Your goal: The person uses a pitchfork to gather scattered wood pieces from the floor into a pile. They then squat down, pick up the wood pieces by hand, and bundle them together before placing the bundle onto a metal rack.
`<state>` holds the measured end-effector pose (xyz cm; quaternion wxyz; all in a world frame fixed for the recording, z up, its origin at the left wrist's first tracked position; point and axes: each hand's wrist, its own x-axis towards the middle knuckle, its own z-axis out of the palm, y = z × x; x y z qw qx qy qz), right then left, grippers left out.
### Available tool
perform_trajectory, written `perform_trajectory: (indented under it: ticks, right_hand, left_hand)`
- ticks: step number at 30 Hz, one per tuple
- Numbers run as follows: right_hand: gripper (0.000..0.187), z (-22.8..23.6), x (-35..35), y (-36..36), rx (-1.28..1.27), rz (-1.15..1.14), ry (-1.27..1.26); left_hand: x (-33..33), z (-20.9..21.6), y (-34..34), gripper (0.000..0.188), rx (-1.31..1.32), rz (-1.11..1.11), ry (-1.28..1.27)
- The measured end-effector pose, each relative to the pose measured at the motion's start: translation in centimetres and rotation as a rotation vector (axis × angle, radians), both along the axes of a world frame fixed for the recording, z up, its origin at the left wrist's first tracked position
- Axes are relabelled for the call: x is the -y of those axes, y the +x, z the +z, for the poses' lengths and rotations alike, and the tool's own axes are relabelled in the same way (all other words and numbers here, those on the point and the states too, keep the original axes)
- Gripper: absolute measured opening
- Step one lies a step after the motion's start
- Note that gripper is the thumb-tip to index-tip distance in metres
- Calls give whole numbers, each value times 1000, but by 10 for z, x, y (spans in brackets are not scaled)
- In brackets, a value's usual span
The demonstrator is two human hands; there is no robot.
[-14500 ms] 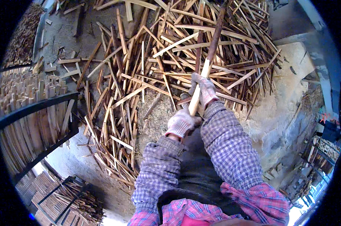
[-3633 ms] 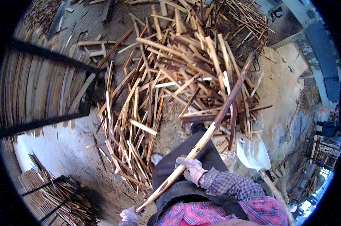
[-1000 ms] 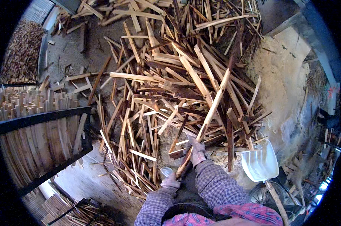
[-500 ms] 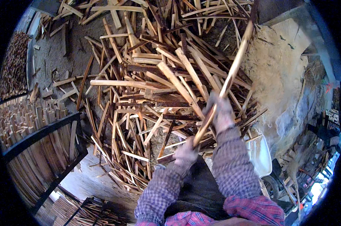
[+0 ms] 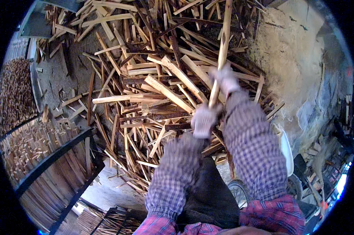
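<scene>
A long, pale wooden pole rises from my hands toward the far edge of the view. My left hand, in a light glove, is closed around its near end. Further along the pole my right hand, also gloved and a little blurred, grips it too. Below and to the left of the pole lies a big tangled heap of split wood sticks, some pale, some with dark bark. The far tip of the pole runs out of view at the top.
At the left, a dark metal frame holds upright sticks packed tightly. A pale bare wall or ground lies to the right. Near my right forearm are a white tub and a spoked wheel. More bundled sticks sit at lower left.
Both hands have moved away from me with the pole, which has swung left and now stands more upright in view. The whole view has shifted slightly.
</scene>
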<state>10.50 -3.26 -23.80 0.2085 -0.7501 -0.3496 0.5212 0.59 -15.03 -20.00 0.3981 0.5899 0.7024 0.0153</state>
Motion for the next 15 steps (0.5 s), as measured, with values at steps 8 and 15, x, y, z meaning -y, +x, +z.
perform_trajectory:
  ticks: [8,15]
  right_hand:
    - [97,94,180,-34,146,100,-479]
    - [91,92,156,4,172,77,-354]
  left_hand:
    - [192,84,-26,46,136,316,-356]
    - [130,103,15,50,42,220,-734]
